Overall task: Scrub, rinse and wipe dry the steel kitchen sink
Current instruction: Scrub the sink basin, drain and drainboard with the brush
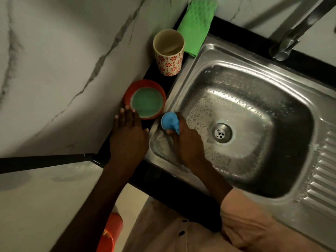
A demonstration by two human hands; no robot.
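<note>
The steel sink [283, 99] fills the right side, its basin wet and flecked with soap foam around the drain [222, 133]. My right hand [185, 142] grips a blue scrubber [169, 122] and presses it against the sink's near-left rim. My left hand [128, 135] lies flat on the dark counter edge, fingertips touching a red bowl [127, 93] that holds green soapy liquid.
A flower-patterned cup [169, 57] stands on the counter behind the bowl, next to a folded green cloth [196, 24]. The tap [298, 31] hangs over the sink's far right. A ribbed drainboard [321, 175] lies at right. A red container [109, 233] sits on the floor below.
</note>
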